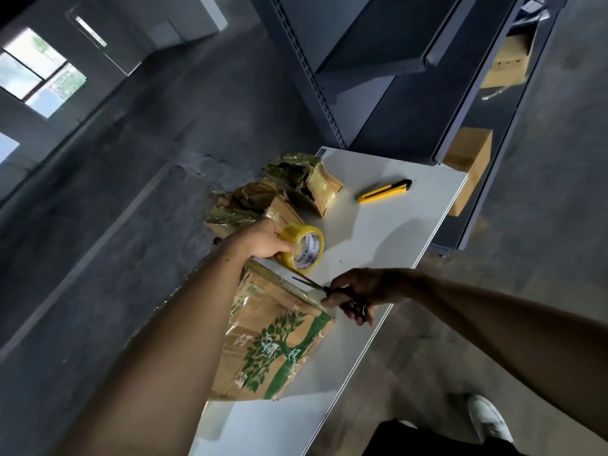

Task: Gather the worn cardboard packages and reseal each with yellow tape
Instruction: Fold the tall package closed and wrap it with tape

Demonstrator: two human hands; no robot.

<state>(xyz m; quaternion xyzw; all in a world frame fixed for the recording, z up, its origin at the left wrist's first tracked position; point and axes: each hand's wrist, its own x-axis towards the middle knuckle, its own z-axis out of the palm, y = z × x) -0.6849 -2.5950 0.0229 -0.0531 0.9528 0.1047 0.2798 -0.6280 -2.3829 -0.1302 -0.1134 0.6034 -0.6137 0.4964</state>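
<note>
While the left hand [263,240] grips the light yellow tape roll [304,246], the right hand [365,289] holds black scissors [329,292] over the soft, crumpled tree-printed cardboard package [273,337] at the surface's [394,232] near-left edge; press flat panels.

We see a flat, worn brown cardboard package printed with a green tree [279,343] lying on the white table's near part, a translucent yellow tape roll [304,246] tilted on edge just beyond it, and two crumpled, tape-wrapped cardboard packages [279,195] side by side farther back.
</note>
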